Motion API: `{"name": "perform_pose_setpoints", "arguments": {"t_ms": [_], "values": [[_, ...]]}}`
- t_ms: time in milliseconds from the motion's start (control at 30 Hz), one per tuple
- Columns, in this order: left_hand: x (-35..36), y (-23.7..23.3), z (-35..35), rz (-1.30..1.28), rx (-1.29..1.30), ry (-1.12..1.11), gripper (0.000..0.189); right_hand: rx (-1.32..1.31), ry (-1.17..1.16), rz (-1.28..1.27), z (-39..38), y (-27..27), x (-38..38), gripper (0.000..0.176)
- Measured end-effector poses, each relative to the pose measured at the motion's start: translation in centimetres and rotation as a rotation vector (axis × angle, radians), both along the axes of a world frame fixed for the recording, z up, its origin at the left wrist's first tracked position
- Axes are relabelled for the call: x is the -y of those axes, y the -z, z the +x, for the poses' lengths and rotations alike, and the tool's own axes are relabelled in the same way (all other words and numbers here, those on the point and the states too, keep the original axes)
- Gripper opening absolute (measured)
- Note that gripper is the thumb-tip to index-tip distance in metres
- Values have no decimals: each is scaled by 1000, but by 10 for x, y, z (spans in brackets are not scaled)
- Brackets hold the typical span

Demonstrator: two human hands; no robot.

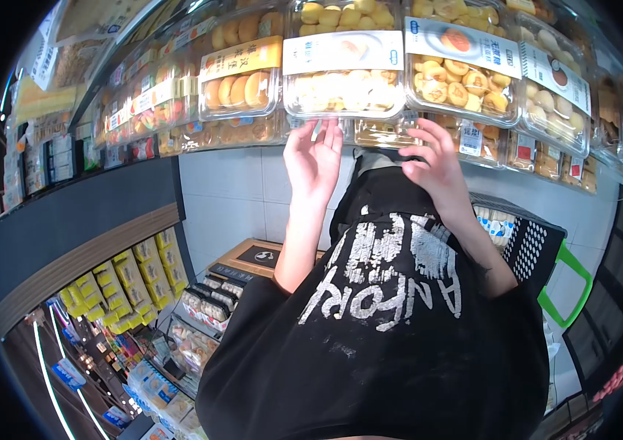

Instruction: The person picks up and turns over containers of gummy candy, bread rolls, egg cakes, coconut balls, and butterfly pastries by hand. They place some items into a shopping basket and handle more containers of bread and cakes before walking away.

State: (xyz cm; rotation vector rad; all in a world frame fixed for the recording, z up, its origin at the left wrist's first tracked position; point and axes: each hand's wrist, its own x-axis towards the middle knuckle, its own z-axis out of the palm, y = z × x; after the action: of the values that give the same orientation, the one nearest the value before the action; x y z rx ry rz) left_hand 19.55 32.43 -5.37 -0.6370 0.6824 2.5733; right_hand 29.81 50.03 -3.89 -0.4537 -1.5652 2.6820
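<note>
My left hand [314, 158] is raised palm up, its fingers apart and the fingertips by the lower edge of a clear box of yellow pastries [343, 51] with a white label. Right of it, my right hand [434, 161] has bent, spread fingers near the front edge of another clear pastry box [464, 55] with a white and blue label. Neither hand visibly holds anything. Whether the fingertips touch the boxes cannot be told. Below the upper boxes lies a lower layer of clear packs [385, 133], partly hidden by them.
A box of round buns [239, 89] with a yellow label stands to the left, a box of pale balls [555, 110] to the right. A black basket with a green handle [583, 286] is at the lower right. A cardboard box [253, 257] lies at the left.
</note>
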Motion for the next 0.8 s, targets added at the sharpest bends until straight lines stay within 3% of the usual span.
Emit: {"name": "perform_pose_setpoints", "arguments": {"t_ms": [133,300,400,533,700,800], "values": [[-13,5,11,84,229,211,19,145,264,-273,20,-7,-39,54],[-55,-6,32,138,44,592,48,48,310,-390,28,0,-66,40],[-74,-8,39,0,-50,598,46,62,442,-389,27,10,-60,34],[-83,-4,46,-164,-136,637,47,79,670,-216,26,-4,-44,28],[-89,-14,44,-111,-211,719,53,133,781,-93,51,4,-27,22],[-93,-20,43,-208,-251,763,55,115,627,317,82,12,-7,22]]}}
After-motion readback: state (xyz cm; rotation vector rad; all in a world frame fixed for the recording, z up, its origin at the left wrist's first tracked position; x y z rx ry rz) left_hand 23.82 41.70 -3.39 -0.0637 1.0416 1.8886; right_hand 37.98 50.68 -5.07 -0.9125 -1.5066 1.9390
